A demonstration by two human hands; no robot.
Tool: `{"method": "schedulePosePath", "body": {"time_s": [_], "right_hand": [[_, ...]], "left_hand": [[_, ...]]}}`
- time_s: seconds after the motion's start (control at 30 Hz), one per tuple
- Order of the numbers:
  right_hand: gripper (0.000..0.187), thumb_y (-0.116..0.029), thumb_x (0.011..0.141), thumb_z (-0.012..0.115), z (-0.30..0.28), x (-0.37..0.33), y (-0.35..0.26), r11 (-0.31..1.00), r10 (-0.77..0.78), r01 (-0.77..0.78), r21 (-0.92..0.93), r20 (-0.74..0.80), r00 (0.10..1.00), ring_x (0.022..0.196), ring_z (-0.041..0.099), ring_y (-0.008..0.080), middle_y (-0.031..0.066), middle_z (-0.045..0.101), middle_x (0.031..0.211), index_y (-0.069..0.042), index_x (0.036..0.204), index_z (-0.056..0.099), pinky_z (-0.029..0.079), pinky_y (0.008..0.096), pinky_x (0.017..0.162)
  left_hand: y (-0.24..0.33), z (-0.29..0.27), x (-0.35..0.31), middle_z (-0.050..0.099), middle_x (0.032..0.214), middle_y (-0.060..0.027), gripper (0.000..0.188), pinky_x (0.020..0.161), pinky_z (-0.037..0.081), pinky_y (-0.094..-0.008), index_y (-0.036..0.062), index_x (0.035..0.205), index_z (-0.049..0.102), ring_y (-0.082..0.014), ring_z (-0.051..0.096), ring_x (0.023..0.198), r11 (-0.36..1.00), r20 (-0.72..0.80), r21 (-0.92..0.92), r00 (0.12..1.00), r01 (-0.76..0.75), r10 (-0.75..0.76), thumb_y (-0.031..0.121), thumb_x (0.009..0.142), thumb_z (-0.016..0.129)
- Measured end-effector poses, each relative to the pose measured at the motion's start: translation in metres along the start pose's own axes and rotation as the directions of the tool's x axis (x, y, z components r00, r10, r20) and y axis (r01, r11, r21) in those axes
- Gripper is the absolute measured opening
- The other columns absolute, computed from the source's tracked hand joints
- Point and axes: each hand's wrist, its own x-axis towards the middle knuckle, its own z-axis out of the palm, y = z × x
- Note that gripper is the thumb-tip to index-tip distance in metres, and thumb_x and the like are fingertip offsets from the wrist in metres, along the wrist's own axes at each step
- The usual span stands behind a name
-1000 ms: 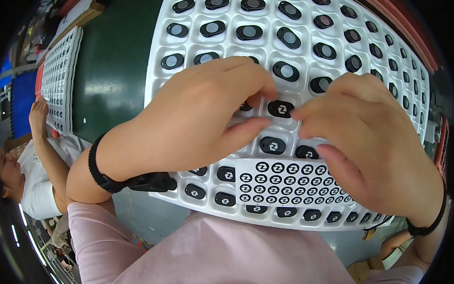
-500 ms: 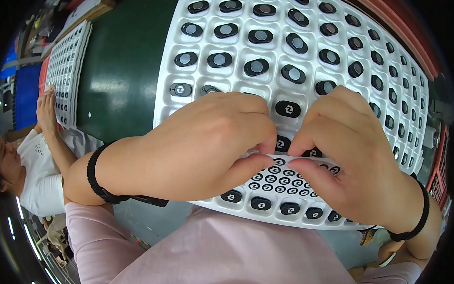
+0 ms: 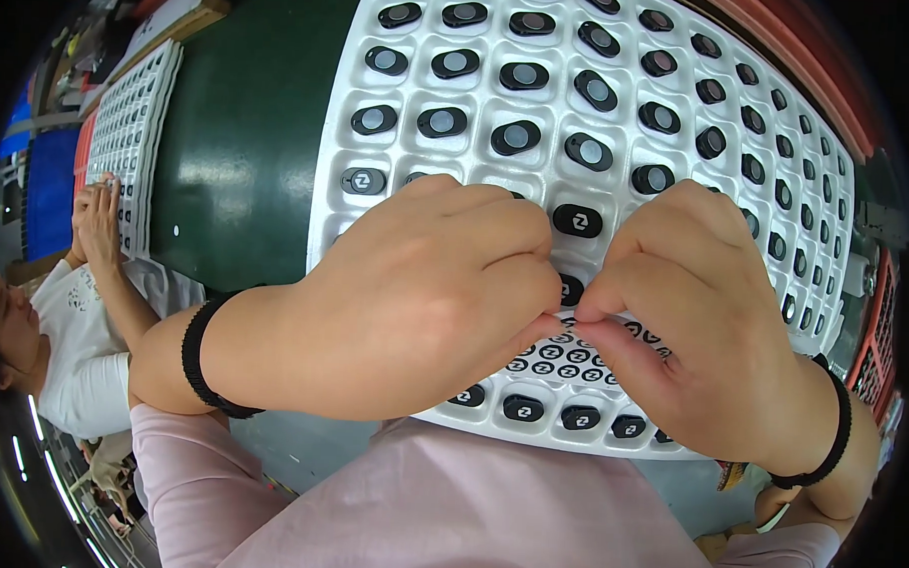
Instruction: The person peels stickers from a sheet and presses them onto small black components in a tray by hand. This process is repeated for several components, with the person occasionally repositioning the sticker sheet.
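- I judged the step as peeling a label: my left hand (image 3: pixel 424 303) and right hand (image 3: pixel 703 333) met, fingers pinched narrow over the sticker sheet (image 3: pixel 562 360) on the white tray (image 3: pixel 330 129);
- next called for pressing it squarely onto a black button (image 3: pixel 577 221).

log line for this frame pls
left hand: pinching sticker sheet | right hand: pinching same sheet | white tray: black oval parts in pockets

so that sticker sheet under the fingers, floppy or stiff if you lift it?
Probably floppy: the sticker sheet looks paper-thin, lying flat on the white tray. Likely very light. Both hands, left hand and right hand, pinch at it, hinting the stickers are fiddly.
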Motion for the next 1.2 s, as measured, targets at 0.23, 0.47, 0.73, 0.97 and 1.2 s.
{"method": "schedulePosePath", "body": {"time_s": [0.23, 0.47, 0.73, 0.97, 1.2], "right_hand": [[0.028, 0.002, 0.064, 0.081, 0.003, 0.0, -0.001, 0.999, -0.005, 0.005, -0.043, -0.001, 1.0, 0.086, 0.056, 0.0295, 0.0078, 0.061, 0.089, -0.008, 0.085, 0.065, 0.044, 0.0399, 0.077], [0.029, 0.002, 0.065, 0.08, 0.007, 0.001, -0.001, 0.994, -0.04, 0.039, -0.105, -0.007, 0.999, 0.089, 0.056, 0.0299, 0.0075, 0.06, 0.09, -0.008, 0.086, 0.063, 0.044, 0.0402, 0.078], [0.019, 0.003, 0.076, 0.074, -0.033, 0.0, 0.014, 0.98, 0.186, -0.193, 0.052, 0.122, 0.975, 0.091, 0.054, 0.0275, 0.0078, 0.056, 0.089, -0.004, 0.087, 0.061, 0.043, 0.0377, 0.082], [0.012, 0.002, 0.083, 0.07, -0.044, -0.006, 0.05, 0.965, 0.264, -0.26, -0.044, 0.209, 0.942, 0.091, 0.052, 0.0247, 0.0069, 0.054, 0.089, -0.002, 0.089, 0.059, 0.044, 0.0361, 0.082], [0.009, -0.001, 0.085, 0.068, -0.047, -0.002, 0.061, 0.971, 0.231, -0.237, -0.015, 0.292, 0.928, 0.094, 0.054, 0.0253, 0.007, 0.056, 0.09, -0.002, 0.09, 0.061, 0.046, 0.0359, 0.083]], "left_hand": [[-0.004, 0.002, -0.002, 0.064, 0.09, -0.0102, 0.015, 0.069, 0.045, -0.0375, 0.003, 0.092, 0.07, -0.0271, 0.061, 0.077, 1.0, -0.002, -0.023, 1.0, 0.001, -0.001, 0.004, 0.081, 0.079], [-0.01, 0.0, -0.001, 0.061, 0.087, -0.0119, 0.006, 0.07, 0.046, -0.0398, 0.0005, 0.092, 0.069, -0.0293, 0.059, 0.077, 0.964, 0.106, -0.227, 0.987, 0.142, -0.12, 0.002, 0.087, 0.073], [-0.015, -0.006, 0.0, 0.062, 0.089, -0.012, 0.013, 0.073, 0.047, -0.041, 0.0019, 0.096, 0.069, -0.0303, 0.06, 0.08, 0.996, 0.056, 0.041, 0.995, 0.078, -0.08, 0.004, 0.084, 0.075], [-0.007, -0.006, 0.022, 0.064, 0.099, -0.0098, 0.025, 0.077, 0.049, -0.0403, 0.0055, 0.101, 0.069, -0.0305, 0.063, 0.086, 0.97, 0.048, 0.242, 0.999, -0.027, 0.015, 0.009, 0.078, 0.08], [-0.014, 0.014, 0.062, 0.06, 0.091, -0.0076, 0.029, 0.073, 0.049, -0.0418, 0.007, 0.097, 0.068, -0.0294, 0.061, 0.083, 0.985, 0.116, 0.17, 0.993, -0.002, -0.018, 0.014, 0.074, 0.084]]}}
